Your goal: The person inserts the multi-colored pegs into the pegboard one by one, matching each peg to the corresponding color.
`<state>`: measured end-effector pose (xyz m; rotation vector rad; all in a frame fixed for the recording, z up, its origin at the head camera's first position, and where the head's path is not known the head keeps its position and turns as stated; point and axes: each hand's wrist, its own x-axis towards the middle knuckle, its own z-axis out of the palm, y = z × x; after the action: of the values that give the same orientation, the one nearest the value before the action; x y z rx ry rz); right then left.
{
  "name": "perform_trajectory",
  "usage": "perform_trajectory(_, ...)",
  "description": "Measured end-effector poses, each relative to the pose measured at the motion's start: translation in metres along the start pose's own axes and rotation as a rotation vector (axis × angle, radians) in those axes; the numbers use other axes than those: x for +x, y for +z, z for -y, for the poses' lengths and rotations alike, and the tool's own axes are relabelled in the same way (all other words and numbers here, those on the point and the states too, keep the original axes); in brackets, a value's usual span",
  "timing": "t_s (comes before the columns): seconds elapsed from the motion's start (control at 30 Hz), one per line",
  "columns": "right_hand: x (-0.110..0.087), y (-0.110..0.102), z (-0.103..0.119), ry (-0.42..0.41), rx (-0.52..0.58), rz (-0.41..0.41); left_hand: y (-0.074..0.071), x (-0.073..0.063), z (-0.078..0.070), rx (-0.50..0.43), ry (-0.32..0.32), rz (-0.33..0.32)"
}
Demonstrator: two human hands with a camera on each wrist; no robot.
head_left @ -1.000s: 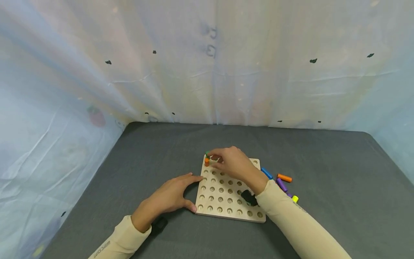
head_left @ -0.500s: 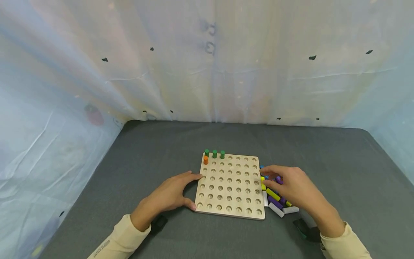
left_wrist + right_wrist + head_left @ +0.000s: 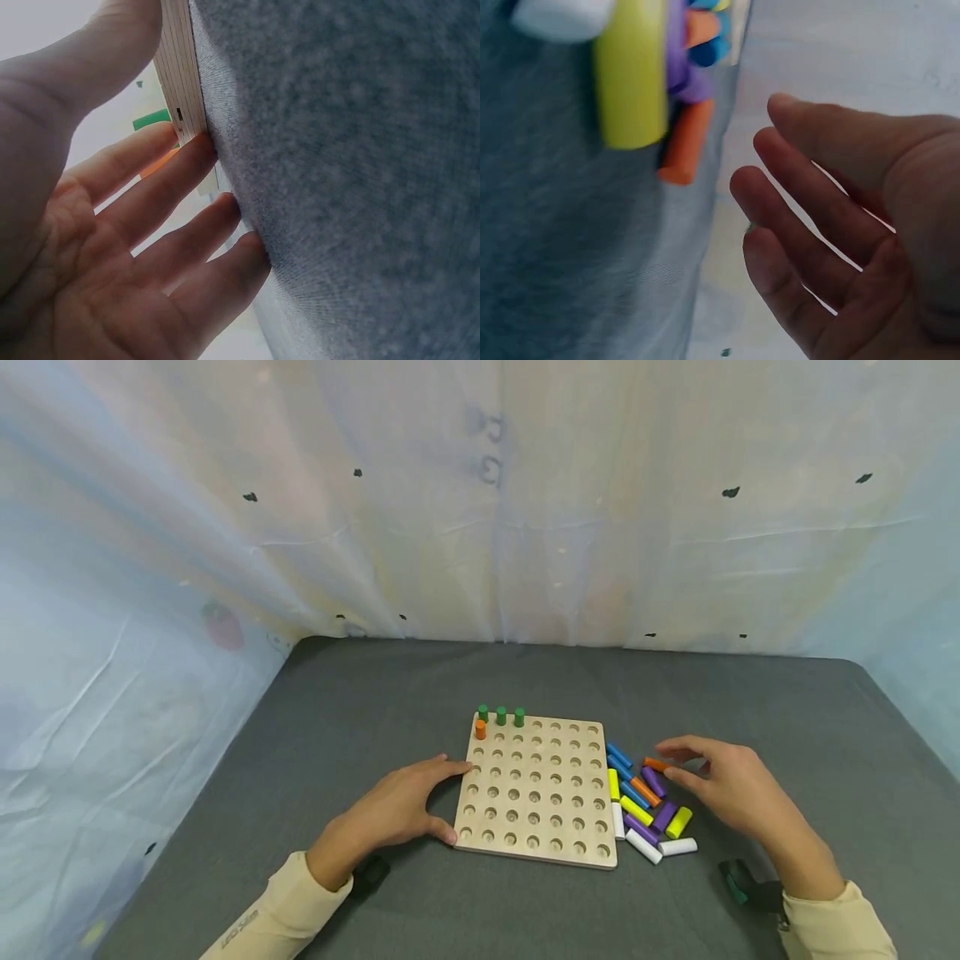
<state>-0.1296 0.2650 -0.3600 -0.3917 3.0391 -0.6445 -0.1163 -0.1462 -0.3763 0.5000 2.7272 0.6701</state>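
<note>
The person's left hand (image 3: 393,808) lies with its fingers extended, thumb and forefinger touching the nine o'clock edge of a wooden pegboard (image 3: 523,806), which sits at that hand's three o'clock. The right hand (image 3: 731,787) hovers, fingers loosely bent, grasping nothing; between its nine and ten o'clock, near but apart from the fingertips, lies an orange peg (image 3: 654,764). Other loose pegs (image 3: 636,811) huddle at the pegboard's three o'clock.

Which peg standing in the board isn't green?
The orange peg, at the left edge of the board, second hole from the far corner. The other three standing are green pegs.
</note>
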Motion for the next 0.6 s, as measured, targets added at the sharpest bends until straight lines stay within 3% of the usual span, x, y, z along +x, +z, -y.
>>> perform_trajectory(0.23,0.003,0.011,-0.012,0.003,-0.035,0.035,-0.001,0.0,-0.001,0.002,0.006,0.015)
perform_trajectory(0.6,0.008,0.02,-0.008,0.028,-0.007,0.059,-0.001,0.0,0.0,-0.007,0.018,0.005)
